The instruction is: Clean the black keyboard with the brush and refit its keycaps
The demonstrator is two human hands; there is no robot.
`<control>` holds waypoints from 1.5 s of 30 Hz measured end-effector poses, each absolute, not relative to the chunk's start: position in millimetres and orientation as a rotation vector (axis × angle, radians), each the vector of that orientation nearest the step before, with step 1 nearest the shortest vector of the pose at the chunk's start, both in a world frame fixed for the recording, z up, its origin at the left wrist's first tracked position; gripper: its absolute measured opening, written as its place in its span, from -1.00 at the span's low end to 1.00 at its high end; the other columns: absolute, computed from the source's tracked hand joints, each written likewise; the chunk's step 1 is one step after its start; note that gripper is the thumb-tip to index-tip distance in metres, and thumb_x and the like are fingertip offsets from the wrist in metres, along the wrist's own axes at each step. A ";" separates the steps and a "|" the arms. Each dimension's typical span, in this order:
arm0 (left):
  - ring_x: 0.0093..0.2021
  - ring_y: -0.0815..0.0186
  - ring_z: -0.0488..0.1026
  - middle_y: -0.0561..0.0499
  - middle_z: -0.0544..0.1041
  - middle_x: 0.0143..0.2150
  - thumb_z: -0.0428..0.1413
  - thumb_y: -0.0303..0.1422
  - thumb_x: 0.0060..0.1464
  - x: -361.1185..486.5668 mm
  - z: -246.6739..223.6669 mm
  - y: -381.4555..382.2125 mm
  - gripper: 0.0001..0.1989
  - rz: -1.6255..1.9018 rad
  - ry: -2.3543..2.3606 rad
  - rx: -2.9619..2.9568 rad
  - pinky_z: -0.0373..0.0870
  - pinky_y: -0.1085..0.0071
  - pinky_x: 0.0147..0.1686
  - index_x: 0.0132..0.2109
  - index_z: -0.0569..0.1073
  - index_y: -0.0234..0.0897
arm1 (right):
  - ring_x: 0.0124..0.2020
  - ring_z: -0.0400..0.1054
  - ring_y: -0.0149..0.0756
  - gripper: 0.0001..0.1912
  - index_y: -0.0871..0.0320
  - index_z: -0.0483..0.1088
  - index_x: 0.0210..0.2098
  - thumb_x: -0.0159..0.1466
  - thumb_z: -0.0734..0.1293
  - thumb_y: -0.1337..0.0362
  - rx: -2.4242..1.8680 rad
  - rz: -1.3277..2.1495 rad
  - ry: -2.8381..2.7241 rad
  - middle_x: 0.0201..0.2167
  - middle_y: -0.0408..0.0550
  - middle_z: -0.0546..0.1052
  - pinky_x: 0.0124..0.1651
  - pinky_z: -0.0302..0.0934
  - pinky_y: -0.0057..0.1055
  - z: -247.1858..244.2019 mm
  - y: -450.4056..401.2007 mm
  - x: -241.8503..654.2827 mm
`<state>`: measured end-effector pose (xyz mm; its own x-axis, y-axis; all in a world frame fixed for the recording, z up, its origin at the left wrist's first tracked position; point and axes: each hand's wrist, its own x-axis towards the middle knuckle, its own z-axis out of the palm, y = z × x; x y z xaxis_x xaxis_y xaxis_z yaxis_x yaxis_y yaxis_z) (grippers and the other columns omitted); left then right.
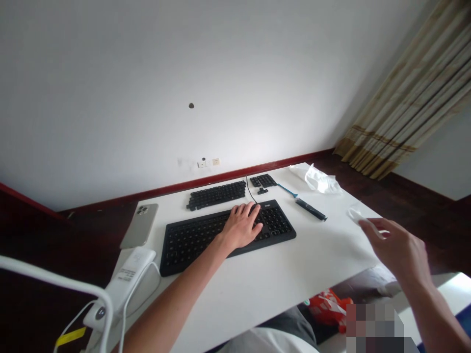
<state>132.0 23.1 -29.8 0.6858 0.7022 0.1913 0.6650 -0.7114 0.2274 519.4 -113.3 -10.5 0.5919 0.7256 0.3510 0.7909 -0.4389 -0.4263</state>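
Note:
A black keyboard base (195, 243) without its keycaps lies on the white table (279, 274). My left hand (241, 226) rests on its upper middle, fingers spread. Held off the table's right edge, my right hand (397, 250) pinches a crumpled white tissue or wipe (355, 214). Removed black keycaps lie behind the base, in a large block (217, 194) and a smaller block (263, 181), with a few loose keys (262, 190) near the smaller one. Right of these is a black-handled brush (311, 209) with a blue end.
A phone (140, 226) lies at the table's left edge, near a white device (123, 284) with a cable and a white curved bar (55, 279). A white crumpled wrapper (318, 179) is at the back right. Below the table is a red bag (327, 309).

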 end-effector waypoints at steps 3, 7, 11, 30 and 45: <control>0.41 -0.04 0.26 -0.17 0.26 0.50 -0.08 -0.05 0.47 125.9 -26.4 25.3 -0.42 0.383 1.095 2.754 0.16 -0.05 0.39 0.47 0.27 -0.19 | -0.08 0.61 0.07 -0.41 0.13 0.61 -0.04 0.37 0.21 -0.20 -1.987 -0.005 -1.424 -0.03 0.17 0.68 -0.02 0.45 -0.04 -19.7 -107.8 447.8; 0.44 -0.05 0.24 -0.14 0.30 0.48 -0.10 0.01 0.48 97.2 -22.3 18.3 -0.43 0.462 1.195 2.739 0.09 -0.13 0.43 0.45 0.31 -0.13 | 0.49 0.14 0.14 -0.36 0.19 0.36 0.39 0.52 0.10 -0.06 -1.788 0.230 -1.964 0.46 0.14 0.30 0.45 0.14 0.20 -48.8 -100.1 334.1; 0.43 -0.04 0.26 -0.17 0.34 0.45 -0.09 -0.01 0.48 44.5 -24.0 -0.8 -0.43 0.569 1.388 2.699 0.12 -0.15 0.43 0.45 0.31 -0.16 | 0.59 -0.16 0.10 -0.27 0.31 0.10 0.52 0.55 0.11 -0.04 -1.750 0.249 -2.106 0.54 0.21 0.06 0.55 -0.14 0.25 -54.1 -100.6 258.5; 0.45 -0.06 0.25 -0.22 0.30 0.43 -0.06 -0.07 0.45 -39.9 -46.2 -44.6 -0.50 1.123 1.908 2.125 0.25 -0.14 0.40 0.39 0.34 -0.14 | 0.60 -0.38 0.09 0.02 0.37 -0.11 0.57 0.46 0.02 -0.32 -1.842 0.311 -2.217 0.57 0.27 -0.15 0.58 -0.26 0.16 -33.9 -20.3 289.8; 0.39 0.08 0.34 -0.19 0.43 0.36 -0.12 -0.13 0.49 -51.2 -41.0 -43.5 -0.52 1.362 1.774 1.967 0.23 0.06 0.42 0.36 0.38 -0.20 | 0.60 -0.25 0.04 -0.09 0.46 -0.01 0.53 0.51 0.14 -0.17 -1.021 0.582 -2.510 0.56 0.31 -0.07 0.61 -0.25 -0.01 -27.6 -47.8 108.2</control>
